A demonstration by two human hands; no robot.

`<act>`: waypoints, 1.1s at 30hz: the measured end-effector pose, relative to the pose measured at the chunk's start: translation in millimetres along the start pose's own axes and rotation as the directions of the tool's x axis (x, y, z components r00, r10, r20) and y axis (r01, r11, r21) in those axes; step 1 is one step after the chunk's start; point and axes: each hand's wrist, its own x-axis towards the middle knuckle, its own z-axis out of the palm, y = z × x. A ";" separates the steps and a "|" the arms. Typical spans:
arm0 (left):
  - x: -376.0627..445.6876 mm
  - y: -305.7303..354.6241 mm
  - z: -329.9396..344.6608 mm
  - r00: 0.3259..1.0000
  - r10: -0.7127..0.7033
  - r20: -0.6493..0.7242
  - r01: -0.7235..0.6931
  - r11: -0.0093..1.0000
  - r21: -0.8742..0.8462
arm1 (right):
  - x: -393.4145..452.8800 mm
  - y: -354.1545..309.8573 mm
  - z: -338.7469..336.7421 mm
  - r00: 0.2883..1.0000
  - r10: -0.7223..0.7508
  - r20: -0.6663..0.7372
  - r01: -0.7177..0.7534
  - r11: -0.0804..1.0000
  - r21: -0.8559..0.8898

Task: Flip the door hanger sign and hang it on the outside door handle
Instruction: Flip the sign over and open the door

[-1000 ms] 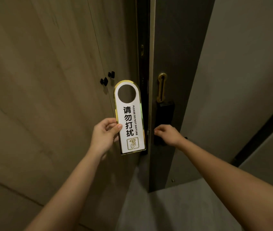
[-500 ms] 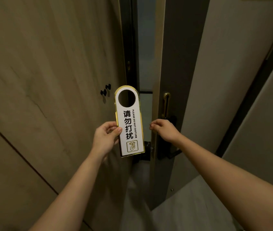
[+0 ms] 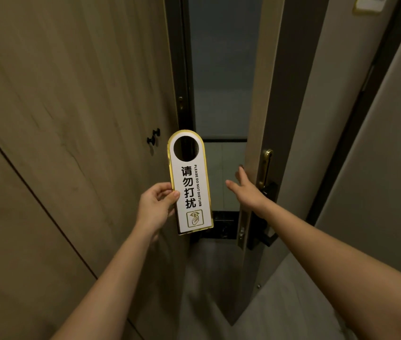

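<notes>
My left hand (image 3: 156,207) grips the left edge of the door hanger sign (image 3: 190,192), a white card with a gold rim and a round hole at its top. It stands upright, with its "PLEASE DO NOT DISTURB" side facing me. My right hand (image 3: 247,190) is spread open with its fingers against the edge of the door (image 3: 255,119), which stands ajar. The inside black handle (image 3: 265,236) and a gold lock plate (image 3: 265,168) show on the door's face just right of that hand. The outside handle is hidden.
A wooden cabinet wall (image 3: 72,119) with two small black knobs (image 3: 154,137) fills the left. The dark door frame (image 3: 179,69) borders the gap to a dim corridor. Grey wall panels (image 3: 378,168) stand to the right. Pale floor lies below.
The door has swung wider open. My right hand left the handle area and now lies open against the door's edge. The sign stays in my left hand.
</notes>
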 end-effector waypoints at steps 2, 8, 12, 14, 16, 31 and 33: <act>-2.5 0.1 3.2 1.000 0.000 0.013 0.000 1.000 0.011 | -8.9 5.8 -2.5 1.000 0.006 -0.028 -0.006 1.000 -0.029; -19.5 -3.2 18.8 0.997 -0.010 0.081 0.006 0.999 0.050 | -42.7 20.5 -22.8 0.997 -0.001 -0.076 -0.003 0.999 -0.047; -35.9 -2.3 32.8 0.991 0.000 0.136 -0.007 0.999 0.050 | -66.7 31.6 -30.4 0.988 0.015 -0.152 -0.025 0.998 -0.065; -43.0 -1.6 40.7 0.986 0.009 0.168 -0.020 0.998 0.060 | -78.6 34.6 -34.4 0.980 0.023 -0.199 -0.036 0.998 -0.059; -47.9 -2.0 48.4 0.981 0.013 0.196 -0.025 0.998 0.057 | -89.8 36.1 -39.8 0.970 -0.009 -0.243 0.007 1.000 -0.012; -53.1 -24.6 130.3 0.897 -0.039 0.439 0.023 0.999 0.041 | -142.0 65.9 -69.8 0.938 -0.100 -0.331 0.145 0.983 0.113; -46.7 -28.8 145.9 0.881 -0.042 0.471 0.026 0.999 0.039 | -138.5 75.0 -76.7 0.926 -0.076 -0.369 0.136 0.981 0.140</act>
